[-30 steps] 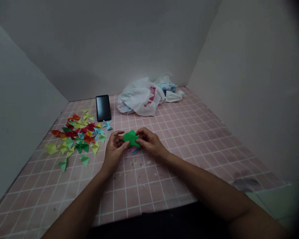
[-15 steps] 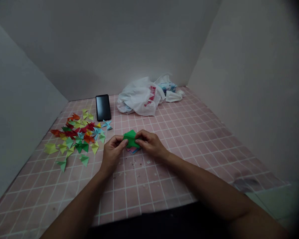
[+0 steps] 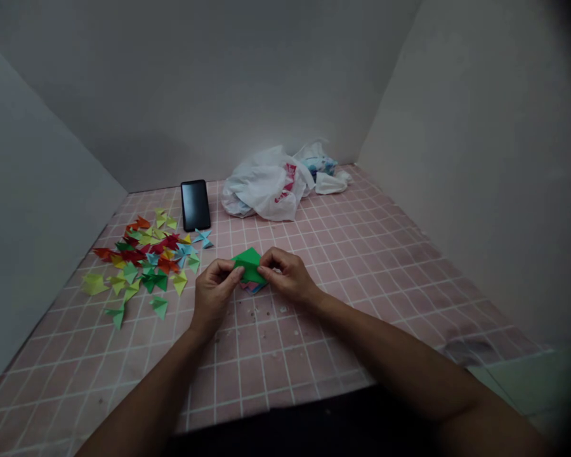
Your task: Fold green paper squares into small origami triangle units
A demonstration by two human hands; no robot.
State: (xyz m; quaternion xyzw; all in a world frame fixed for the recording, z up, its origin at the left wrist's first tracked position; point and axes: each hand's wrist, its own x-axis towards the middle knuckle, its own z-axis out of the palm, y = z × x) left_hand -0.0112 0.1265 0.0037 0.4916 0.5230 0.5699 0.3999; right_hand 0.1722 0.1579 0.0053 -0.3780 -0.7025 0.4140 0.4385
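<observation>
Got a green folded paper [image 3: 249, 264] here, pointy on top, pinched tight between left hand [image 3: 212, 295] and right hand [image 3: 285, 276], just above a small paper stack [image 3: 253, 287] on pink tiles [image 3: 285, 355]. Compared with earlier, the hands sit closer together and the point stands up more.

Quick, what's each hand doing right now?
Left hand: closed, pinching a folded green paper piece.
Right hand: closed, pinching the same piece.
</observation>
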